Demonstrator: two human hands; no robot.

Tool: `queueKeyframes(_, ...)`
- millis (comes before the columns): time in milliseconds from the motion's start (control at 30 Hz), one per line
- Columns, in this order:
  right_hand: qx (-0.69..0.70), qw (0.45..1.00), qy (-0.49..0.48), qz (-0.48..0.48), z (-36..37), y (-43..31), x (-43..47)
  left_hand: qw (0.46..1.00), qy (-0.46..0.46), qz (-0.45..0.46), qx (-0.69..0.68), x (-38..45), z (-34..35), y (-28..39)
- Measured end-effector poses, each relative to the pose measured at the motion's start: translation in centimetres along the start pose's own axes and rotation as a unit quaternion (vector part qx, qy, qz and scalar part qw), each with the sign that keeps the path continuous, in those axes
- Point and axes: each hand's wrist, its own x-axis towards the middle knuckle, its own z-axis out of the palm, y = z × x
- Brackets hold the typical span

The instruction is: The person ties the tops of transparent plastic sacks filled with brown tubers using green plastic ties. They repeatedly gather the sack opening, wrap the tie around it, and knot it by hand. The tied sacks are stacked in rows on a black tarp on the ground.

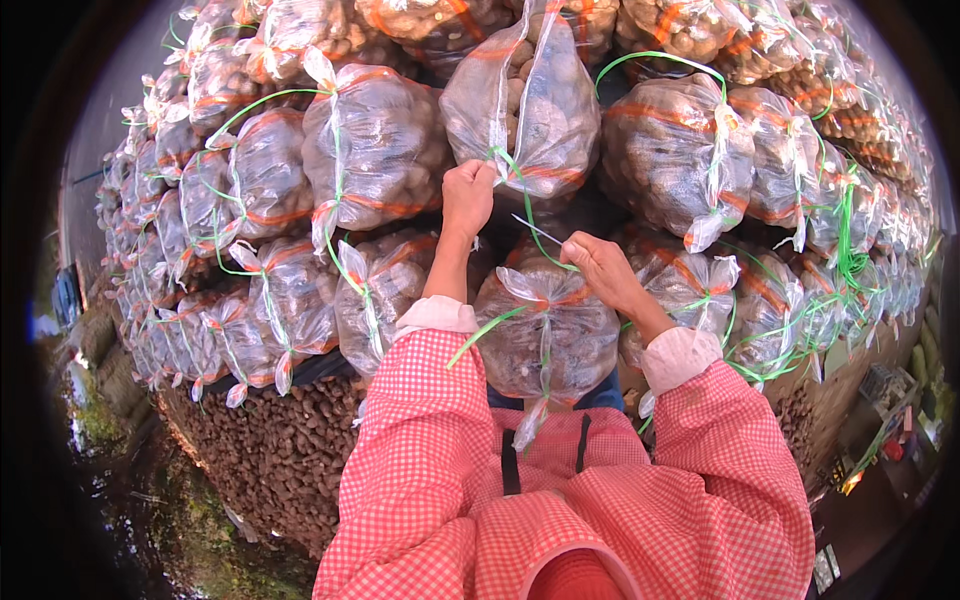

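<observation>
A clear plastic sack with orange stripes (562, 112) stands in front of me, its front slit partly open over brown tubers (516, 97). My left hand (469, 196) pinches the lower corner of that slit, where a green plastic twine (528, 206) passes through the film. From there the twine hangs down to my right hand (598, 268), whose closed fingers grip a thin, pointed metal needle (535, 228). The needle points up and left, apart from the sack. Below both hands sits a closed sack (547, 334) with knotted corners and a loose green tail.
Rows of tied sacks (375, 142) rise on both sides and behind. A bundle of green twine (847, 240) drapes over sacks at the right. Loose brown tubers (277, 450) are heaped at lower left. Crates (887, 390) stand on the ground at far right.
</observation>
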Motion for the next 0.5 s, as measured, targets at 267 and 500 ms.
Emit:
queueKeyframes(267, 0.209, 0.964, 0.144, 0.074, 6.2, 5.9, 3.3, 0.998, 0.061, -0.018, 0.019, -1.3, 0.7, -0.2)
queueKeyframes(500, 0.188, 0.958, 0.195, 0.098, 7.4, 5.3, 4.2, 0.991, 0.129, 0.023, 0.024, -2.4, 1.7, -0.2)
